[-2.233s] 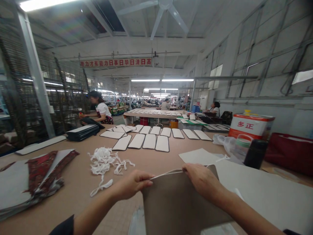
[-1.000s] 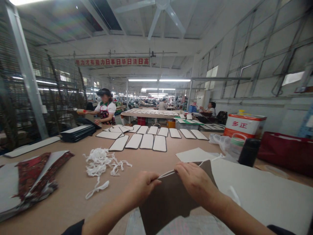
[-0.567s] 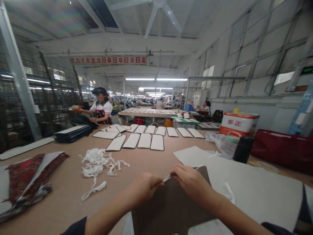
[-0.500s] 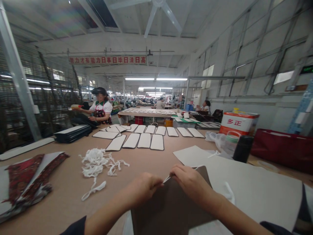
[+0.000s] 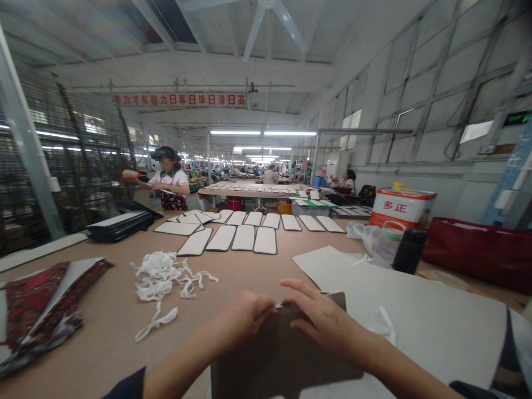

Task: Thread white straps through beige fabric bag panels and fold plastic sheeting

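Note:
A dark brown flat panel (image 5: 282, 360) lies in front of me on the tan table (image 5: 124, 343). A thin white strap (image 5: 279, 304) runs along its far edge. My left hand (image 5: 243, 318) is curled and pinches that strap at the panel's top edge. My right hand (image 5: 320, 316) rests on the panel's top edge beside it, fingers partly spread and pressing the strap down. The two hands nearly touch.
A heap of white straps (image 5: 164, 277) lies left of centre. Red patterned pieces (image 5: 37, 305) are stacked far left. White-faced panels (image 5: 243, 237) lie in rows ahead. A large white sheet (image 5: 415, 316), black bottle (image 5: 409, 250), red-white tin (image 5: 401, 208) and red bag (image 5: 477, 252) are right. A person (image 5: 168, 177) works beyond.
My hands have moved closer together along the strap on the panel's top edge. The panel has lowered toward me, and my right fingers have spread. The person at the far end has raised an arm.

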Demonstrator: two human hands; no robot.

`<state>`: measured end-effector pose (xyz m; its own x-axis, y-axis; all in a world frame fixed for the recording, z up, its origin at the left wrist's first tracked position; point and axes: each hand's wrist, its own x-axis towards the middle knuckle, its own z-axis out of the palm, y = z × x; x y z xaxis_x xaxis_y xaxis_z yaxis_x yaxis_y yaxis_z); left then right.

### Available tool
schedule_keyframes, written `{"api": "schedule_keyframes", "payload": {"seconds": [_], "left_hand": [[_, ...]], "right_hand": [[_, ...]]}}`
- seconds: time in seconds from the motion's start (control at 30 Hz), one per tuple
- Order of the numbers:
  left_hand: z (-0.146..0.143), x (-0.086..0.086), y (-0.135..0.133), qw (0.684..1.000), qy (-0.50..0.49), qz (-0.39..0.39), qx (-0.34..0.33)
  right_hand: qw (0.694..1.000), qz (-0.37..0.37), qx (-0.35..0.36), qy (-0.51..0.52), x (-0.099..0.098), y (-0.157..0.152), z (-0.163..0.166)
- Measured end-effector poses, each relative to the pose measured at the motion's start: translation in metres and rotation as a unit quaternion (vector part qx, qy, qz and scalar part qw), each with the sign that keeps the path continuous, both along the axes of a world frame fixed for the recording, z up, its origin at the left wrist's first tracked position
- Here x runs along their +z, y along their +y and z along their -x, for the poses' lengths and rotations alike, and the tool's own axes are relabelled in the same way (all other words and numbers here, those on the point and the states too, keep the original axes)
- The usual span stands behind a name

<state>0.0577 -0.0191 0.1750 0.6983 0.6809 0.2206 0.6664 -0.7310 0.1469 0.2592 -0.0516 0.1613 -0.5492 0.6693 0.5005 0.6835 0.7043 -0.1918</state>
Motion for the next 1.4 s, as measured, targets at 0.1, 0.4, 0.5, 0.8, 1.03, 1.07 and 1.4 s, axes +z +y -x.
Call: {"api": "schedule_keyframes", "payload": {"seconds": [0.1, 0.4, 0.5, 0.8, 1.03, 1.07, 1.4], "left_hand": [[0.003, 0.008, -0.002, 1.0, 0.01, 0.018, -0.005], [0.029, 0.002, 0.015, 0.993, -0.04, 0.109, 0.033], [0.03, 0.001, 0.016, 0.993, -0.036, 0.107, 0.03], [0.029, 0.003, 0.012, 0.989, -0.044, 0.142, 0.018], [0.03, 0.005, 0.014, 0.981, -0.053, 0.187, 0.0], [0.03, 0.005, 0.014, 0.979, -0.055, 0.196, -0.007], [0.013, 0.0, 0.004, 0.975, -0.093, 0.194, -0.062]], "right_hand": [[0.997, 0.053, 0.015, 0.047, 0.003, -0.007, -0.008], [0.992, -0.025, -0.037, 0.116, 0.009, 0.0, -0.055], [0.99, -0.023, -0.045, 0.13, 0.0, 0.008, -0.06], [0.948, 0.137, -0.041, 0.286, -0.003, 0.008, -0.045], [0.933, 0.137, -0.03, 0.333, -0.006, 0.006, -0.042], [0.931, 0.138, -0.029, 0.336, -0.005, 0.006, -0.041], [0.912, 0.164, -0.039, 0.374, 0.007, 0.002, -0.033]]}}
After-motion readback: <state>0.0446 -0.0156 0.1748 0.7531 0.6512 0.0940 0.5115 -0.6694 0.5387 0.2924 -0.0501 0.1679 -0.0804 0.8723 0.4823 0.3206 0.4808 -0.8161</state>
